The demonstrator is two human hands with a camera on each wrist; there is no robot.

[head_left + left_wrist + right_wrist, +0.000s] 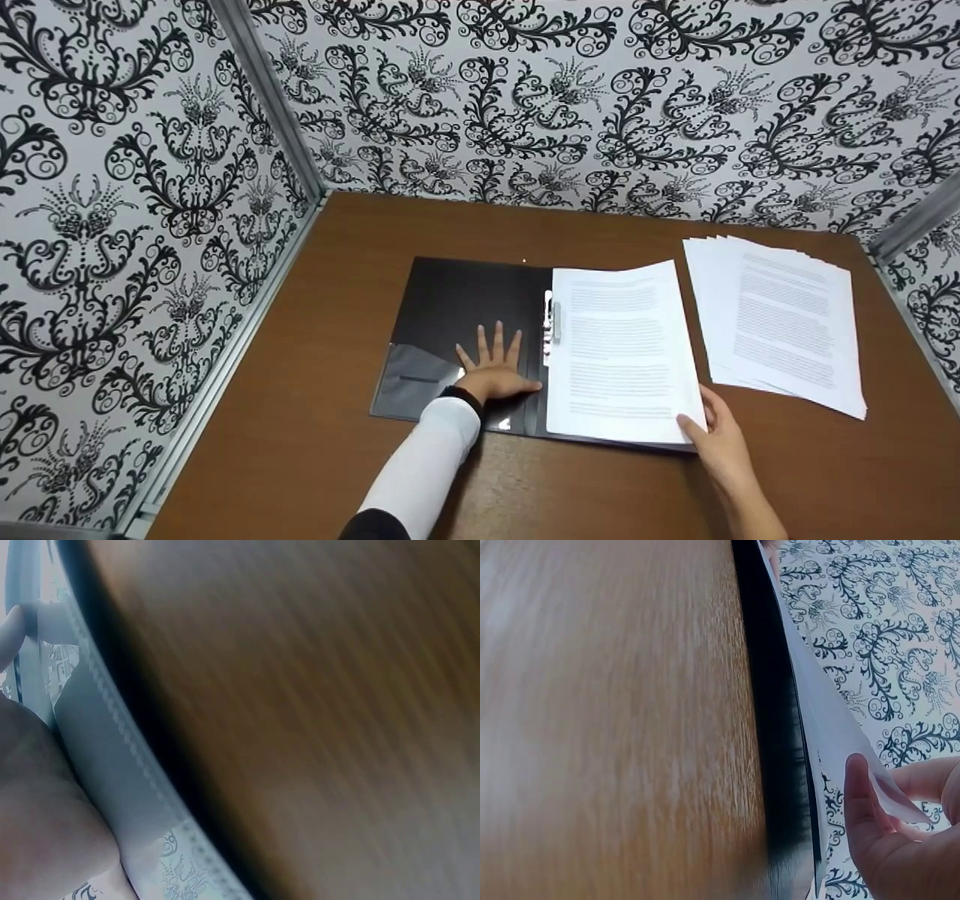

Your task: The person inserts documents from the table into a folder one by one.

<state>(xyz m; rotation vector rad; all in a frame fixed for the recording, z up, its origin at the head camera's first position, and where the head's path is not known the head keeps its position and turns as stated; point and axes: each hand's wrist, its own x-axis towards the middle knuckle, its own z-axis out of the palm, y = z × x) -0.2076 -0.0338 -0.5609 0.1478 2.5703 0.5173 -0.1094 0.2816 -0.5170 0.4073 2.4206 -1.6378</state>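
A black folder (pixel 469 300) lies opened out on the table, with a metal clip (pixel 556 322) along its middle. Printed sheets (pixel 619 352) rest on its right side, next to the clip. My left hand (pixel 495 373) presses flat on the left cover, fingers spread and thumb toward the spine. At the lower right corner of the sheets, my right hand (pixel 718 435) pinches the paper between thumb and fingers. In the right wrist view, the held paper (pixel 840 716) lifts away from the folder at its edge. How many sheets it pinches I cannot tell.
Right of the folder lies a loose fanned stack of printed pages (pixel 787 322). The brown wooden table (pixel 300 375) meets patterned walls (pixel 525 112) at the back and left. A clear pocket (pixel 412 375) covers the left cover's lower corner.
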